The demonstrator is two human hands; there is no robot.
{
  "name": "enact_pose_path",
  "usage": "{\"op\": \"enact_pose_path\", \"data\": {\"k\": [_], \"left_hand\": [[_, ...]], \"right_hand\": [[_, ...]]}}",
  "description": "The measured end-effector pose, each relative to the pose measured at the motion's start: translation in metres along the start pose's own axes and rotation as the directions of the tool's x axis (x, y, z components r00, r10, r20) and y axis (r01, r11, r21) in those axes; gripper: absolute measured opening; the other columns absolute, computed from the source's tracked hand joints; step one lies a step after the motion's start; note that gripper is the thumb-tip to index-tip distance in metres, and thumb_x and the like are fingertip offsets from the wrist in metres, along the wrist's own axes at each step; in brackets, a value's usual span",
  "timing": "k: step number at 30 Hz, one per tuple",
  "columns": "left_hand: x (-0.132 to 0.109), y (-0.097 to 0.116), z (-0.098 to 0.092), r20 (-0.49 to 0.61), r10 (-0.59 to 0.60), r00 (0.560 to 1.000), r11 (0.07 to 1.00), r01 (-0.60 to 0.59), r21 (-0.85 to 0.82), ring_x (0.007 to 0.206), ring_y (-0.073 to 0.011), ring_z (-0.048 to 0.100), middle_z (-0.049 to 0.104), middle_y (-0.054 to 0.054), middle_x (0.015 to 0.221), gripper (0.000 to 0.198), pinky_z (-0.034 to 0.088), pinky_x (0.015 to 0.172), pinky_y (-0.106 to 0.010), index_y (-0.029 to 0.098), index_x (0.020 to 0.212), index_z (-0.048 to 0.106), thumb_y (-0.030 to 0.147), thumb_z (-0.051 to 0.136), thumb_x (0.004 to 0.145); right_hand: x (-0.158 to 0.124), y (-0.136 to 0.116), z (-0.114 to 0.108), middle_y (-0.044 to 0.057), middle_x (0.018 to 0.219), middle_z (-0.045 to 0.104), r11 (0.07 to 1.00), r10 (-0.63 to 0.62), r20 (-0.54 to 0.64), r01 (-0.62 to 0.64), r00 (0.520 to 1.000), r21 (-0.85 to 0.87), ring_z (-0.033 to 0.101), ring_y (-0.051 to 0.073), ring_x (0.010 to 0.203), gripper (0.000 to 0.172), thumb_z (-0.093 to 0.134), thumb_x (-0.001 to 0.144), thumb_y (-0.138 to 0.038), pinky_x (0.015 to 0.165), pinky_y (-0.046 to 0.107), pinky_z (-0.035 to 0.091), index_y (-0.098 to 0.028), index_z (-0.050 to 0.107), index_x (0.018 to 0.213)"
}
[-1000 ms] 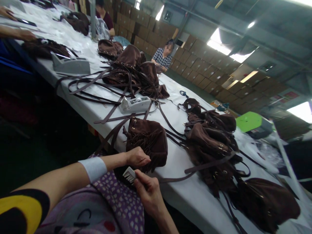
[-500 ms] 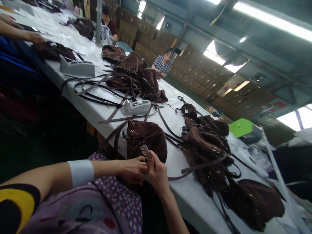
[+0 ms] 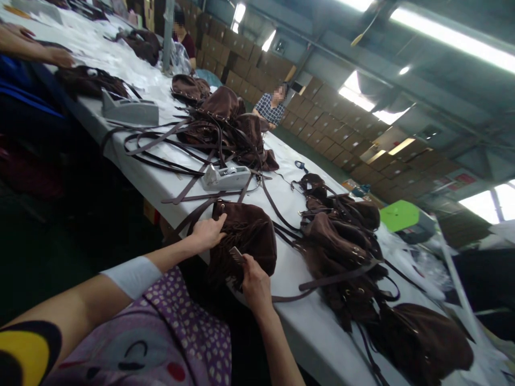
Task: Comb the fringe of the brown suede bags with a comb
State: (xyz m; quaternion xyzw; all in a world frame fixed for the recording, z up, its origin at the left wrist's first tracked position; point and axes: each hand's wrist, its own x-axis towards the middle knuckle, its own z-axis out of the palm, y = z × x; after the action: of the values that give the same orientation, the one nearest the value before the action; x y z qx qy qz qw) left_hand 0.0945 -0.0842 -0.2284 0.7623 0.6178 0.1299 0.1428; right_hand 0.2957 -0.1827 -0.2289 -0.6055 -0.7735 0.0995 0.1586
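Note:
A dark brown fringed bag (image 3: 261, 236) lies at the table's near edge, its fringe hanging toward me. My left hand (image 3: 208, 234) rests on the bag's left part, its index finger stretched out beside a metal eyelet (image 3: 222, 207); nothing shows in its grasp. In my right hand (image 3: 256, 281) is a small comb (image 3: 236, 255), gripped at one end, with its teeth over the lower fringe. The right fingers are closed round the comb and partly hidden from view.
Behind the bag stands a grey tape dispenser (image 3: 226, 178), and another dispenser (image 3: 131, 111) sits farther left. Brown bags (image 3: 225, 123) with long straps are piled beyond; more bags (image 3: 338, 241) lie at right. A co-worker's hand (image 3: 58, 56) is at upper left.
My left hand has left the spot beside the right hand and moved up onto the bag near the eyelet. The comb has shifted slightly down, and the fringe now spreads lower.

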Motion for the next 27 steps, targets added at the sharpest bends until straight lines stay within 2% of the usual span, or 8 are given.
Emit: {"op": "enact_pose_path", "data": {"k": [4,7,10,13,17,23,27], "left_hand": [[0.027,0.004,0.000,-0.051,0.150,0.987,0.987,-0.153,-0.057,0.095,-0.0268,0.064,0.068,-0.007,0.103,0.041,0.050,0.074,-0.035,0.027,0.121,0.053,0.027,0.052,0.080],[0.052,0.006,-0.007,-0.088,0.267,0.960,0.959,-0.273,-0.073,0.097,-0.0244,0.063,0.065,-0.002,0.111,0.039,0.048,0.078,-0.034,0.031,0.116,0.057,0.024,0.051,0.078],[0.071,0.007,-0.014,-0.117,0.332,0.936,0.937,-0.341,-0.070,0.094,-0.0240,0.064,0.066,-0.002,0.110,0.039,0.048,0.077,-0.033,0.031,0.115,0.059,0.025,0.052,0.077],[0.082,0.005,-0.016,-0.139,0.356,0.924,0.928,-0.367,-0.065,0.094,-0.0234,0.064,0.067,-0.001,0.108,0.036,0.047,0.075,-0.032,0.031,0.114,0.060,0.028,0.053,0.078],[0.086,-0.004,-0.004,-0.145,0.356,0.923,0.926,-0.369,-0.078,0.090,-0.0218,0.064,0.066,0.000,0.107,0.034,0.046,0.073,-0.030,0.031,0.113,0.061,0.030,0.052,0.080],[0.087,-0.016,0.018,-0.156,0.327,0.932,0.928,-0.348,-0.136,0.092,-0.0200,0.063,0.066,0.000,0.107,0.035,0.046,0.074,-0.029,0.031,0.116,0.059,0.030,0.050,0.083],[0.089,-0.018,0.023,-0.167,0.330,0.929,0.921,-0.356,-0.159,0.092,-0.0199,0.063,0.066,0.000,0.105,0.035,0.046,0.075,-0.029,0.031,0.115,0.060,0.027,0.051,0.081]], "right_hand": [[0.001,-0.001,0.000,0.007,0.099,0.066,0.999,-0.022,0.034,0.023,0.999,-0.044,0.064,0.018,0.090,0.033,0.036,0.095,-0.017,0.077,0.024,0.046,-0.020,0.053,0.123],[0.015,-0.011,-0.008,0.007,0.099,0.065,0.996,-0.016,0.005,0.016,1.000,-0.093,0.064,0.018,0.086,0.035,0.035,0.095,-0.017,0.072,0.023,0.046,-0.020,0.050,0.127],[0.037,-0.023,-0.014,0.005,0.093,0.064,0.968,0.020,0.016,-0.015,1.000,-0.251,0.063,0.018,0.077,0.038,0.035,0.094,-0.015,0.063,0.023,0.044,-0.024,0.050,0.129],[0.053,-0.029,-0.014,0.005,0.090,0.064,0.925,0.002,0.141,0.052,0.990,-0.377,0.063,0.018,0.074,0.049,0.039,0.088,-0.007,0.059,0.024,0.041,-0.025,0.047,0.132],[0.056,-0.028,-0.011,0.004,0.088,0.065,0.922,-0.054,0.242,0.141,0.969,-0.360,0.063,0.017,0.075,0.053,0.041,0.084,-0.006,0.059,0.023,0.040,-0.026,0.046,0.134],[0.036,-0.026,-0.010,0.002,0.087,0.067,0.931,-0.095,0.308,0.194,0.947,-0.310,0.064,0.016,0.074,0.054,0.044,0.083,-0.007,0.058,0.023,0.038,-0.030,0.047,0.132],[0.017,-0.025,0.005,0.001,0.082,0.068,0.919,-0.161,0.411,0.288,0.897,-0.268,0.063,0.017,0.069,0.047,0.049,0.080,-0.011,0.055,0.023,0.035,-0.033,0.055,0.122]]}}
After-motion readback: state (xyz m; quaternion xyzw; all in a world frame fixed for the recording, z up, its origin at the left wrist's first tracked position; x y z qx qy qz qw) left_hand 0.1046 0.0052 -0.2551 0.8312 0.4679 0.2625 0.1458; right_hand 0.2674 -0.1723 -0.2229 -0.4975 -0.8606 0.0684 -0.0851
